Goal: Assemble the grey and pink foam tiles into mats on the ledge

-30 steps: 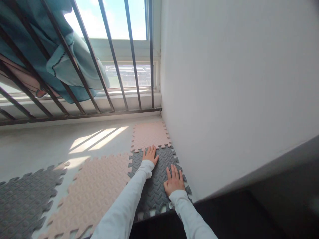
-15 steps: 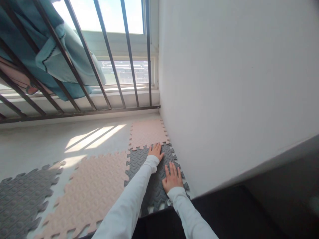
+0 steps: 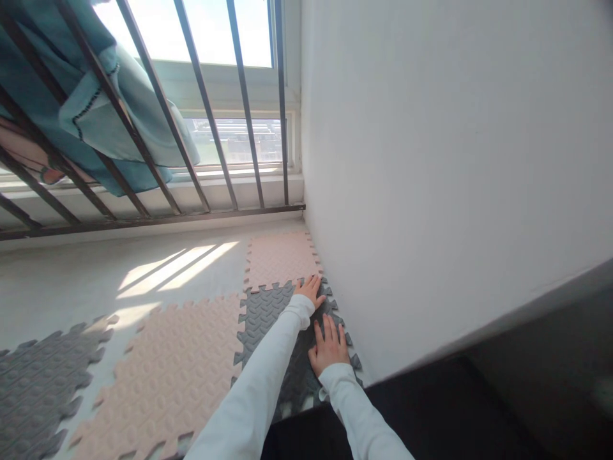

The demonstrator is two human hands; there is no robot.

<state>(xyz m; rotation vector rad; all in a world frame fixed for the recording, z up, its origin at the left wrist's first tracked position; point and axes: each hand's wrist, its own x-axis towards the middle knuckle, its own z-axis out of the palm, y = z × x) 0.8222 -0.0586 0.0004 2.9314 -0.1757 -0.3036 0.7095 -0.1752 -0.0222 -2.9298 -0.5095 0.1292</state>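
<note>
Both my hands lie flat on a grey foam puzzle mat tile [image 3: 261, 329] with a leaf-like tread, set in the corner against the wall. My left hand [image 3: 310, 289] rests at the tile's far edge, right by its interlocking joint with a pink foam tile [image 3: 280, 259]. My right hand [image 3: 328, 348] presses nearer the wall-side edge, fingers spread. Both hands hold nothing. White sleeves cover my forearms and hide the near part of the grey tile. Another pink tile [image 3: 167, 377] lies to the left, with a grey tile [image 3: 43, 390] beyond it.
A white wall [image 3: 431, 179] rises along the right side of the mats. Ahead is a window with dark metal bars [image 3: 244, 108], and a teal cloth [image 3: 110, 121] hangs over them. Sunlit concrete floor [image 3: 86, 281] lies left, and a dark ledge [image 3: 407, 415] crosses the lower right.
My left hand has slid rightward along the far edge of the grey tile. My right hand stays about where it was. The whole view has shifted slightly left.
</note>
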